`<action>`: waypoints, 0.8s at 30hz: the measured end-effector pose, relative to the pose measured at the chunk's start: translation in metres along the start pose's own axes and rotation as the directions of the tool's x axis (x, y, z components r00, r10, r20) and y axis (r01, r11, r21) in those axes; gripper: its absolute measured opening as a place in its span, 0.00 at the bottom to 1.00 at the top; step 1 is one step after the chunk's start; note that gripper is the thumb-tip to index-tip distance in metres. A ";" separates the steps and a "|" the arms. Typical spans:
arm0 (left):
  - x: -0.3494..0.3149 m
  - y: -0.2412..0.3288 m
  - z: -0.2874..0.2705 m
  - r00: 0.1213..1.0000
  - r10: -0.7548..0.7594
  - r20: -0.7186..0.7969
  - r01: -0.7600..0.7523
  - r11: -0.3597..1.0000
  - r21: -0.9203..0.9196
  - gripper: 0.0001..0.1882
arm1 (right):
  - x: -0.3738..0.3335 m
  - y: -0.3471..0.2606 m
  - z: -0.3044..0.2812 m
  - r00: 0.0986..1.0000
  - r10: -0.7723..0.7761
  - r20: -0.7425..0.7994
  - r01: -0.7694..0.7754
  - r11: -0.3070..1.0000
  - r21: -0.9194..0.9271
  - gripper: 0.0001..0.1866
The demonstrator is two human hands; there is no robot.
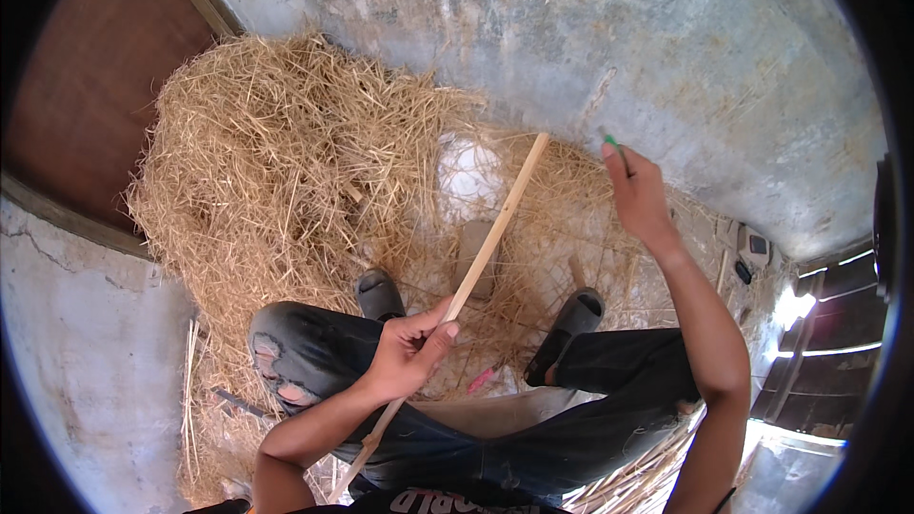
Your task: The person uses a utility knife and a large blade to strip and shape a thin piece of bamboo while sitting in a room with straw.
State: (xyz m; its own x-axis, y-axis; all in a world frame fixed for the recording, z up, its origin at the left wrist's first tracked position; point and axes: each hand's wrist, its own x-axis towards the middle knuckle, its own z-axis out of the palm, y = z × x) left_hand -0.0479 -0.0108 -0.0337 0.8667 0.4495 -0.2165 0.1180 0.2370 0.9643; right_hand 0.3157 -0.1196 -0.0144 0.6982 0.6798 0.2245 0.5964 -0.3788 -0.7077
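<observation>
My left hand [405, 357] is closed round a long, pale wooden strip [505, 219]. The strip slants from near my lap up toward the wall, its far end standing free. Away to the right, my raised right hand [640, 195] pinches a small thing with a green end [609, 141]; most of it is hidden by the fingers, so its kind cannot be made out. That hand is apart from the strip.
A big heap of straw [286, 152] lies against the wall at the left. Beyond my sandalled feet stands a stained grey wall [590, 38]. A pink object [484, 379] lies on the floor between my legs, and many thin sticks [647, 466] lie at lower right.
</observation>
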 end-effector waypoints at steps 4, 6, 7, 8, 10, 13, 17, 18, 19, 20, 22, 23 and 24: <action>0.000 -0.003 -0.001 0.996 0.011 0.083 0.004 0.983 -0.184 0.24 | -0.035 -0.060 0.018 0.959 -0.129 0.253 0.105 0.989 0.104 0.23; 0.005 0.001 0.000 0.996 -0.024 0.090 0.040 0.982 -0.187 0.23 | -0.054 -0.061 0.035 0.889 -0.288 0.357 0.259 0.957 0.128 0.18; 0.004 0.003 -0.002 0.996 -0.045 0.082 0.060 0.981 -0.185 0.23 | -0.063 -0.071 0.041 0.840 -0.307 0.448 0.269 0.952 0.148 0.18; 0.005 0.001 -0.001 0.995 -0.039 0.089 0.058 0.974 -0.220 0.23 | -0.073 -0.080 0.042 0.787 -0.316 0.530 0.275 0.948 0.158 0.18; 0.006 -0.004 -0.001 0.994 -0.031 0.105 0.060 0.956 -0.287 0.23 | -0.096 -0.085 0.056 0.760 -0.376 0.530 0.343 0.925 0.164 0.21; 0.008 -0.003 0.000 0.984 -0.129 0.122 0.166 0.911 -0.378 0.23 | -0.101 -0.082 0.065 0.801 -0.380 0.463 0.373 0.921 0.110 0.22; 0.009 0.010 -0.001 0.968 -0.221 0.118 0.249 0.897 -0.364 0.23 | -0.065 -0.068 0.057 0.843 -0.335 0.420 0.364 0.931 0.012 0.22; 0.011 0.012 0.001 0.967 -0.227 0.118 0.255 0.894 -0.369 0.23 | -0.065 -0.068 0.059 0.852 -0.336 0.402 0.354 0.935 0.032 0.22; 0.012 0.012 0.003 0.965 -0.232 0.118 0.260 0.889 -0.376 0.24 | -0.067 -0.067 0.062 0.858 -0.337 0.387 0.344 0.937 0.052 0.21; 0.012 0.011 0.003 0.963 -0.241 0.121 0.270 0.883 -0.383 0.24 | -0.069 -0.068 0.063 0.865 -0.337 0.372 0.335 0.939 0.072 0.21; 0.014 0.008 0.001 0.957 -0.260 0.128 0.289 0.872 -0.395 0.24 | -0.085 -0.074 0.065 0.834 -0.343 0.432 0.335 0.937 0.096 0.21; 0.014 0.009 0.001 0.956 -0.267 0.121 0.293 0.868 -0.402 0.24 | -0.089 -0.077 0.065 0.818 -0.346 0.460 0.335 0.936 0.108 0.22; 0.013 0.008 0.001 0.955 -0.274 0.114 0.297 0.863 -0.409 0.24 | -0.088 -0.079 0.063 0.815 -0.319 0.483 0.311 0.945 0.099 0.23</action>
State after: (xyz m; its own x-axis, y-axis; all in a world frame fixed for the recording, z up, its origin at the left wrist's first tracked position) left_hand -0.0348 -0.0040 -0.0285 0.8504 0.2659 -0.4539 0.1607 0.6902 0.7056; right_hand 0.1814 -0.1098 -0.0206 0.1877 0.9786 0.0847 0.7415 -0.0846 -0.6656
